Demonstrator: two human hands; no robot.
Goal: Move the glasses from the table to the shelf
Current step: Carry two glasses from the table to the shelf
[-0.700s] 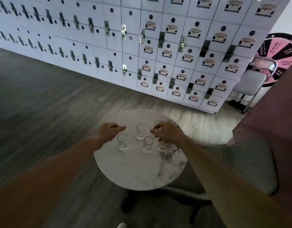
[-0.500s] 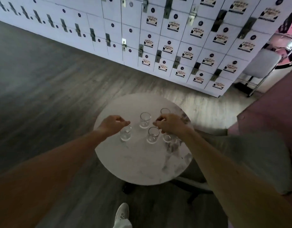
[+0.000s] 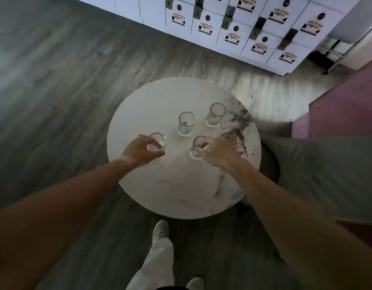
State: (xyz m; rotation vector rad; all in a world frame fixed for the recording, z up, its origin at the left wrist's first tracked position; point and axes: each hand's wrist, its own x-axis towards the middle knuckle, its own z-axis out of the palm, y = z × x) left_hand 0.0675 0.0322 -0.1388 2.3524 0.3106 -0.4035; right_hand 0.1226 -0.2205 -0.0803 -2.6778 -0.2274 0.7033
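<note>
We look down on a round marble table (image 3: pixel 180 195) with five clear glasses standing upright on it. The left hand (image 3: pixel 139 150) curls its fingers and thumb around the leftmost glass (image 3: pixel 158 141), near the table's left edge; the glass base sits on the marble. The right hand (image 3: pixel 219 151) pinches the rim of the near-centre glass (image 3: pixel 196 148) with thumb and fingertips, that glass also on the surface. A fifth glass (image 3: pixel 230 136) shows partly behind the right hand, toward the right edge beside the dark veining; we cannot tell whether the hand touches it. Two more glasses stand untouched farther back: one around the table's middle (image 3: pixel 186 126), one (image 3: pixel 216 114) nearer the far right edge, apart from each other. Beyond the table's far edge runs a bank of white lockers (image 3: pixel 233 28) with labels. A grey upholstered chair (image 3: pixel 327 174) sits just past the right edge, a mauve counter (image 3: pixel 348 105) behind it. Below the near edge we see a pale trouser leg and a white shoe (image 3: pixel 161 231) on grey wood flooring (image 3: pixel 55 80)
</note>
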